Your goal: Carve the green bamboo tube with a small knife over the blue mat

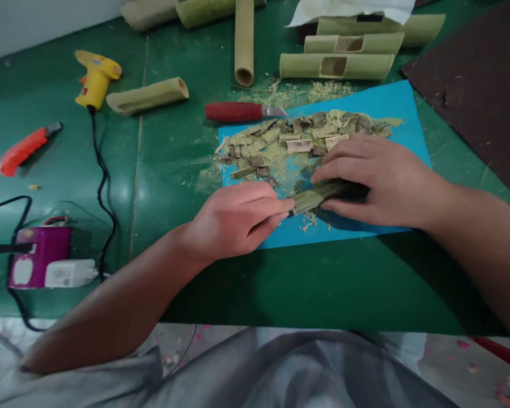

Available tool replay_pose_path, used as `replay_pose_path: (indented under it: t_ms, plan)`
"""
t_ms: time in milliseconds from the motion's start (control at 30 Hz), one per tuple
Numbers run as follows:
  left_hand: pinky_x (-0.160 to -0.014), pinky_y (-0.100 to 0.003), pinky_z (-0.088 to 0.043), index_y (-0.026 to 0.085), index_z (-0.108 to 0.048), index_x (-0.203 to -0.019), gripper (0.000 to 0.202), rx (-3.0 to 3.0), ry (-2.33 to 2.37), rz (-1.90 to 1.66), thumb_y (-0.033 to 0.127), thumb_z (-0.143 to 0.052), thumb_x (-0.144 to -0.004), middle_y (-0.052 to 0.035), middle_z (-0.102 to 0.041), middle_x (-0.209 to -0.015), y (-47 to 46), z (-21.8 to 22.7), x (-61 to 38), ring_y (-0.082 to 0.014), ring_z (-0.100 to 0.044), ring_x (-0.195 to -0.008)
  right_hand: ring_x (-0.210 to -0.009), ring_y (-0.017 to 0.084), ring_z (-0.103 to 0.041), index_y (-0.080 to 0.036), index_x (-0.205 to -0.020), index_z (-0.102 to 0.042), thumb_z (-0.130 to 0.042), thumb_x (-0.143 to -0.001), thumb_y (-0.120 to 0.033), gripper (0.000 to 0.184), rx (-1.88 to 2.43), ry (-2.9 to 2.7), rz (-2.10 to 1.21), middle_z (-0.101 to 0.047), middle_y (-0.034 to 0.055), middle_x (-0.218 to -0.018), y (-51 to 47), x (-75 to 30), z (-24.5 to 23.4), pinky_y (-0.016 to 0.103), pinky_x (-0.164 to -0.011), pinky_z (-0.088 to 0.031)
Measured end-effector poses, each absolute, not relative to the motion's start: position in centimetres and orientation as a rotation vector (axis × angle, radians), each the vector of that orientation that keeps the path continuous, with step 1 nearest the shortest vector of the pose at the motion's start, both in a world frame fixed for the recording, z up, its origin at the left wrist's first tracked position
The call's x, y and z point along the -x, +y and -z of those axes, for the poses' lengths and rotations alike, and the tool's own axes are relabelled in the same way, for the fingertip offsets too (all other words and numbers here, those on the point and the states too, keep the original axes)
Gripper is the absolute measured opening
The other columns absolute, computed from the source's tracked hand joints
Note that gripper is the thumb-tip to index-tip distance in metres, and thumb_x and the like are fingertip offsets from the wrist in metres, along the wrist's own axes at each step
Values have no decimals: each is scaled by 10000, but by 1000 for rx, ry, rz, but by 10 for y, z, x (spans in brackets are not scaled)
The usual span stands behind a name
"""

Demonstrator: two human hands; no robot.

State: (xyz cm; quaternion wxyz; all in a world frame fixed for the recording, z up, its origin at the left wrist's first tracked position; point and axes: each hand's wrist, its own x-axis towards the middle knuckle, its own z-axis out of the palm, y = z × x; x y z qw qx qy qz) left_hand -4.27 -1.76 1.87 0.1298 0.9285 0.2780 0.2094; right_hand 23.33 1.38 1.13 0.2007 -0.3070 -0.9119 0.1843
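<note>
A split green bamboo piece (314, 196), darker toward its right end, lies low over the blue sheet (344, 223). My left hand (246, 215) pinches its left end between thumb and fingertips. From the right, my right hand (378, 175) grips it, thumb on the near side and fingers on the far side; the palm hides the right end. Just beyond my hands, many small cut bamboo chips (298, 146) and fine shavings are heaped on the sheet. A red-handled carving knife (233, 112) rests at the sheet's far left edge, its blade pointing right.
Notched bamboo tubes (297, 66) line the back, with an upright-pointing plain tube (244, 39) beside them. At left are a short tube (153, 96), a yellow glue gun (96, 76) with its cord, an orange utility knife (25, 150) and a purple power block (42, 249). A dark brown board (480, 85) covers the right.
</note>
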Motion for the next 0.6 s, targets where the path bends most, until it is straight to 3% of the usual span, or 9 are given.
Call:
replay_pose_path:
  t_ms: [167,600]
  plan:
    - [-742,-261,-550,156,-711,-1104,209,-2723,760,-614,183,-548,-977,-64,-731,-927,-16,-19,42,-146,-686,-811,-1033,290,-603,-315,-981,-676,-579,-897,-356,135,912,-2613,-409,-676,59,-1054,5,-229,-17,466,-869,-486]
    - [-752,-261,-553,161,-691,-1122,198,-2670,649,-546,172,-545,-989,-74,-749,-948,-18,-23,45,-160,-709,-842,-896,227,-619,-249,-863,-661,-613,-876,-359,121,804,-2553,-669,-685,54,-950,8,-226,-15,370,-766,-468]
